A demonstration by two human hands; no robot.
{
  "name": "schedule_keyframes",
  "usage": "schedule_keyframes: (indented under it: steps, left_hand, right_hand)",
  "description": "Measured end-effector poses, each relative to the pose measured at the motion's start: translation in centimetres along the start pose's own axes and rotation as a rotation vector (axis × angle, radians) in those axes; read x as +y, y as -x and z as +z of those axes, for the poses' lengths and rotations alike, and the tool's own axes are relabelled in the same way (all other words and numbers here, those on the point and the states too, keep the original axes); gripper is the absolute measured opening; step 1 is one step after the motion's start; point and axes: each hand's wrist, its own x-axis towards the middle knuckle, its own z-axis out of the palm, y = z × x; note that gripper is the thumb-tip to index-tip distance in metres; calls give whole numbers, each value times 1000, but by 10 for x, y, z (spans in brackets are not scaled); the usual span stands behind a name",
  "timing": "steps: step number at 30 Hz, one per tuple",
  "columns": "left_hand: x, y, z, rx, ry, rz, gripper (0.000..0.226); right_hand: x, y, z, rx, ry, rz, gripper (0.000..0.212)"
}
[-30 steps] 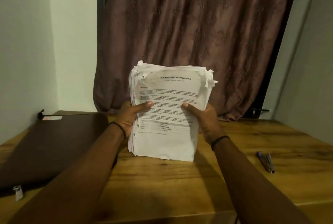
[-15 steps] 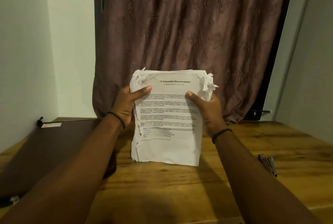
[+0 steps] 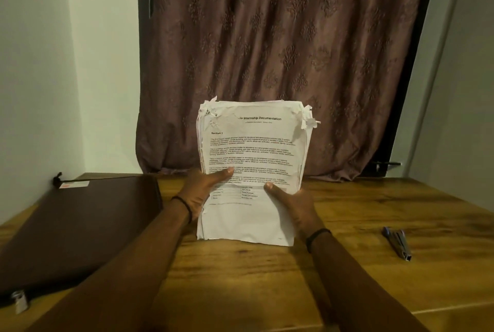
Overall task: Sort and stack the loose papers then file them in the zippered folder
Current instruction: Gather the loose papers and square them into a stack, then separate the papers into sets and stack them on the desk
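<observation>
A thick stack of white printed papers (image 3: 251, 149) stands upright on its bottom edge on the wooden table (image 3: 361, 214), its top corners torn and frayed. My left hand (image 3: 199, 192) grips the stack's left side, thumb across the front page. My right hand (image 3: 294, 206) grips the lower right side, thumb on the front as well. The dark brown zippered folder (image 3: 80, 227) lies flat and closed on the table to the left, its metal zip pull (image 3: 18, 301) at the near corner.
A blue and silver stapler (image 3: 398, 242) lies on the table to the right. A brown patterned curtain (image 3: 280, 51) hangs behind the table. A white wall borders the table on the left.
Both hands have slid down the stack's sides, from near the top to the lower half. The stack now stands a little more upright on the table.
</observation>
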Motion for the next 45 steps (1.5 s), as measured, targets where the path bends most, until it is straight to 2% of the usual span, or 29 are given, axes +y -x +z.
schedule_keyframes:
  steps: [5, 7, 10, 14, 15, 18, 21, 23, 25, 28, 29, 33, 37, 42, 45]
  left_hand:
    - [16, -12, 3, 17, 63, -100, 40]
    - [25, -20, 2, 42, 109, -137, 30]
    - [32, -31, -4, 87, 205, -266, 28]
    - [8, -35, -19, 116, 58, -408, 29]
    - [-3, -33, -23, 120, 21, -466, 31]
    - [-35, -24, -33, 145, -42, -601, 37]
    - [-48, -22, -41, 191, -61, -662, 39]
    - [-50, -25, -43, 215, -37, -661, 38]
    - [-51, -26, -44, 206, -10, -660, 39]
    - [-56, -29, -46, 216, 23, -650, 38]
    - [-57, -29, -45, 227, 42, -641, 37]
    - [-60, -32, -47, 224, 84, -589, 40]
    - [-63, -36, -53, 324, 135, -604, 27]
    - [-59, -48, -58, 226, 27, -694, 38]
    - [-61, -49, -63, 214, -10, -697, 39]
  right_hand:
    - [-25, -5, -1, -4, 144, -67, 42]
    - [-39, -5, -6, -44, 191, -31, 41]
    - [-56, -5, -23, -78, 425, 72, 36]
    - [-65, -10, -52, -79, 749, 200, 27]
    - [-62, -13, -57, -66, 833, 222, 31]
    - [-35, -28, -68, 22, 1137, 224, 64]
    - [-6, -33, -58, 106, 1408, 202, 82]
    - [8, -38, -47, 103, 1553, 167, 85]
    - [15, -47, -34, 89, 1695, 81, 71]
    - [17, -60, 7, 14, 1552, -33, 17]
    - [20, -61, 25, -31, 1484, -58, 11]
    - [40, -57, 83, -168, 1332, -144, 26]
    - [57, -48, 89, -289, 1539, -212, 41]
    - [66, -47, 78, -307, 1540, -237, 38]
    - [70, -45, 74, -271, 1488, -236, 43]
